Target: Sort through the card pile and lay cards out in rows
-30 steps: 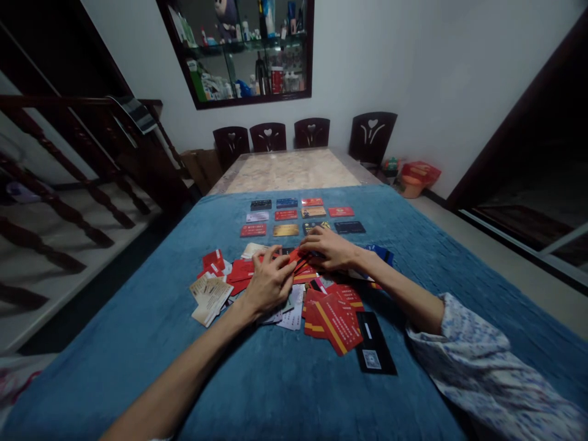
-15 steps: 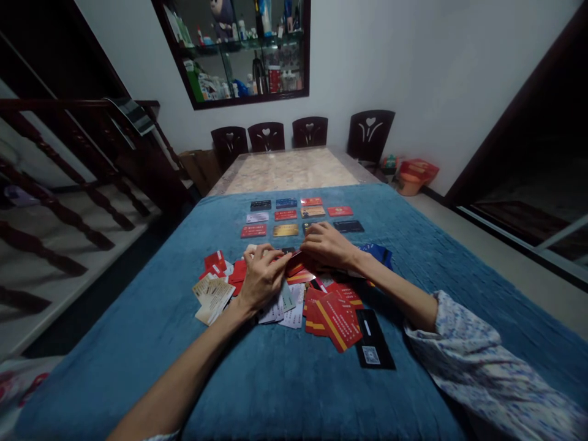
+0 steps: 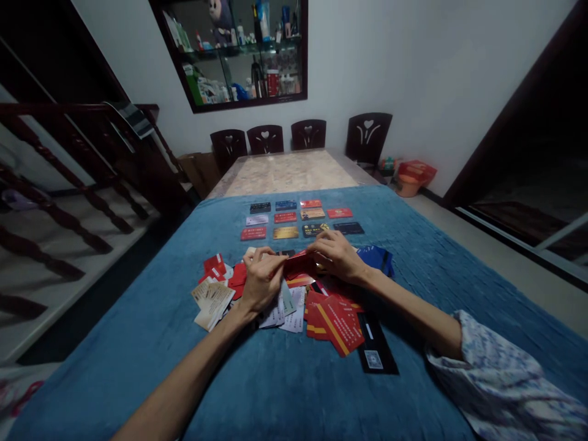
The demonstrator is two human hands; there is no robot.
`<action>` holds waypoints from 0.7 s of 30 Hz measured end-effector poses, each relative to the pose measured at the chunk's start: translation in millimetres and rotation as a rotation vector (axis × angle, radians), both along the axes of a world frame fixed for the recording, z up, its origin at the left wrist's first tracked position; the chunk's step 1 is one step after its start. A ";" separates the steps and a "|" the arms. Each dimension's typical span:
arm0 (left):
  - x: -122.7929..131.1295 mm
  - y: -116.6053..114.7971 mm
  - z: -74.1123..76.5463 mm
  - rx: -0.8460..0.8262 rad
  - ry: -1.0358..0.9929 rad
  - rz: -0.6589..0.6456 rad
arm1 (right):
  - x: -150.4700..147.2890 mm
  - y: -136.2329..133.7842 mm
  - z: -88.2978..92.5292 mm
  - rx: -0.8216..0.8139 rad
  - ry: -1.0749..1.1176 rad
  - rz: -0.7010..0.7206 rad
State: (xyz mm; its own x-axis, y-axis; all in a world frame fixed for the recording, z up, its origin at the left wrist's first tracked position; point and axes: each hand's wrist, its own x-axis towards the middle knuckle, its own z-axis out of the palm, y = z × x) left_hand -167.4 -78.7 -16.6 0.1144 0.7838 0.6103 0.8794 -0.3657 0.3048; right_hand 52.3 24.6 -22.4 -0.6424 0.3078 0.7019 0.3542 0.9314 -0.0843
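Between my two hands a red card (image 3: pixel 298 264) is held tilted above the loose pile; whether it is one card or several I cannot tell. My left hand (image 3: pixel 263 278) pinches its left end, and my right hand (image 3: pixel 339 256) grips its right end. Under and around them lie beige cards (image 3: pixel 214 300), pale lilac cards (image 3: pixel 293 312), red cards with a yellow stripe (image 3: pixel 337 321) and blue cards (image 3: pixel 374 260). A black card with a QR code (image 3: pixel 376 343) lies at the near right. Beyond my hands, cards stand in rows, among them a gold card (image 3: pixel 285 233) and a black VIP card (image 3: pixel 315 229).
A blue cloth (image 3: pixel 184 245) covers the near part of the table, and its marble-patterned top (image 3: pixel 294 168) shows at the far end. Dark chairs (image 3: pixel 370 136) stand against the wall. A wooden railing (image 3: pixel 59 208) runs along the left.
The red card has come up into clearer view between my hands. My right hand has shifted slightly right and nearer, uncovering the black VIP card.
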 end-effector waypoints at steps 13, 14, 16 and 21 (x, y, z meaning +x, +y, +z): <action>-3.2 6.2 -5.2 -0.034 -0.051 0.032 | -4.7 -5.9 -23.6 -0.136 0.139 -0.046; -3.6 6.2 -5.4 -0.043 -0.041 0.028 | -5.1 -6.1 -24.1 -0.134 0.138 -0.056; -4.0 5.8 -5.6 -0.060 -0.014 0.029 | -5.3 -5.9 -24.9 -0.120 0.126 -0.064; -2.9 3.7 -5.8 -0.079 0.038 0.033 | -3.9 -5.5 -24.9 -0.091 0.043 -0.067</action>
